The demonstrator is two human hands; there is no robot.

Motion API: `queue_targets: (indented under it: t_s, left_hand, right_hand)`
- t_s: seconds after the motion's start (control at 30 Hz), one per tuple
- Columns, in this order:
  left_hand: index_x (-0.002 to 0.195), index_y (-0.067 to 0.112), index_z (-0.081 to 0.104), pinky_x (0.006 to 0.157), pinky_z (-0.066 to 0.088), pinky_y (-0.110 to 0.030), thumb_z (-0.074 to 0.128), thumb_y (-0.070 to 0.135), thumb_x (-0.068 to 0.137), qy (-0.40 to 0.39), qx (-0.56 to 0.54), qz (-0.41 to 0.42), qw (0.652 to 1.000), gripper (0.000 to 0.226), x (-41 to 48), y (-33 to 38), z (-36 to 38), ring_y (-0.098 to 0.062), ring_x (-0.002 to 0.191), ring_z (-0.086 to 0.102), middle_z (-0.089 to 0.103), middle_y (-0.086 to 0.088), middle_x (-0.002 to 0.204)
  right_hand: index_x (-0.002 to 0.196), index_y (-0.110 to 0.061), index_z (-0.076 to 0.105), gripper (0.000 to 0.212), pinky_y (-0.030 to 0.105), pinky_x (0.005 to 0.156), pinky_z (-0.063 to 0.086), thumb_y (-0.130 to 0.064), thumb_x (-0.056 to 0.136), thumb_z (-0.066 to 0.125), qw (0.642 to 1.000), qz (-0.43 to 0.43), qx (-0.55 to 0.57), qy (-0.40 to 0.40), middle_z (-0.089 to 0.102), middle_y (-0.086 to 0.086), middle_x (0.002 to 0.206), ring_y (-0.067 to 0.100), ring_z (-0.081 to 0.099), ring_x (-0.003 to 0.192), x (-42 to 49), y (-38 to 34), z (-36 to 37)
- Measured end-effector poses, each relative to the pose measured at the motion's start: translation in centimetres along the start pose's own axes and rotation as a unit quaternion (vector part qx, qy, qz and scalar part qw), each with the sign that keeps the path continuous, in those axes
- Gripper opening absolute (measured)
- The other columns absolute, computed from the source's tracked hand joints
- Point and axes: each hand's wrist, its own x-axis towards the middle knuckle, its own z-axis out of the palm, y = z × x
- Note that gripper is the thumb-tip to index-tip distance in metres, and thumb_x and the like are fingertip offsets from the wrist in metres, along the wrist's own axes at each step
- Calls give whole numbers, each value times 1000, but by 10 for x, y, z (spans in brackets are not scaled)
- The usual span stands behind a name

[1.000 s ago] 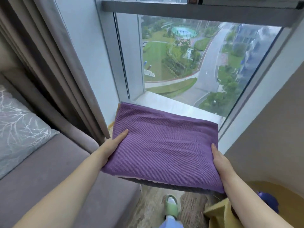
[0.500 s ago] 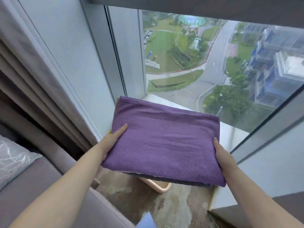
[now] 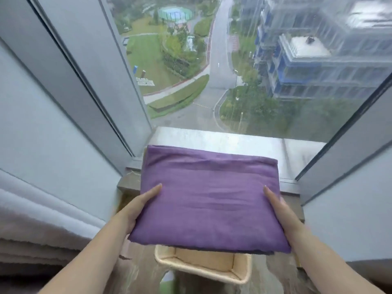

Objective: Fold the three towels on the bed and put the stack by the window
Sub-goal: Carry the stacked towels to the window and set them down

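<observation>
Your left hand (image 3: pixel 135 211) and right hand (image 3: pixel 282 211) each pinch a side of the purple towel stack (image 3: pixel 207 200), thumbs on top, fingers hidden underneath.

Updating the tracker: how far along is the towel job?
Done: folding looks finished, purple towel tops the stack, a darker edge shows beneath. In hand: left hand and right hand hold the stack over the window sill. Remaining: set it down, let go.

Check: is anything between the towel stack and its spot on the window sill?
Nothing visible. The left hand and right hand hold the towel stack with its far edge over the sill, and the sill beyond looks bare. The basket sits lower, under the near edge.
</observation>
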Motion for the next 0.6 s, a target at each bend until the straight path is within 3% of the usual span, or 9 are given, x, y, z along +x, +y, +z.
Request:
queue_targets:
  t_s: [0.07, 0.17, 0.3, 0.5, 0.6]
  left_hand:
    - [99, 16, 76, 81, 53, -38, 89, 55, 41, -18, 22, -15, 999, 71, 38, 6, -17, -31, 98, 69, 71, -13, 109]
    - [107, 8, 72, 83, 52, -40, 89, 48, 50, -25, 43, -26, 998, 72, 88, -4, -34, -34, 96, 69, 71, -16, 107]
    - [112, 7, 68, 83, 52, -39, 83, 43, 61, -33, 56, -20, 998, 64, 144, -44, -49, -33, 95, 69, 72, -15, 106]
    - [109, 7, 69, 81, 52, -37, 86, 35, 58, -48, 76, 16, 996, 61, 204, -116, -70, -32, 92, 70, 73, -14, 103]
    - [109, 8, 69, 89, 51, -40, 87, 37, 55, -49, 82, 22, 995, 64, 218, -145, -79, -32, 95, 69, 73, -12, 103]
  right_hand:
    - [120, -22, 61, 63, 41, 90, 52, -52, 66, 75, 999, 3, 9, 31, 70, 4, 114, 25, 68, 101, 18, 22, 13]
    - [115, -20, 62, 54, 23, 67, 55, -47, 69, 72, 998, 17, 5, 68, 74, -3, 102, 16, 71, 91, 38, 55, 21]
    - [114, -22, 61, 55, 31, 77, 52, -51, 69, 72, 994, 34, -23, 104, 70, -2, 107, 20, 67, 97, 65, 113, 17]
    - [98, -29, 63, 48, 20, 60, 50, -56, 61, 73, 988, 23, -70, 135, 71, -7, 94, 13, 70, 80, 96, 191, 9]
    - [109, -26, 61, 57, 26, 65, 51, -56, 62, 74, 987, 19, -79, 137, 70, -4, 101, 19, 69, 88, 105, 220, 6]
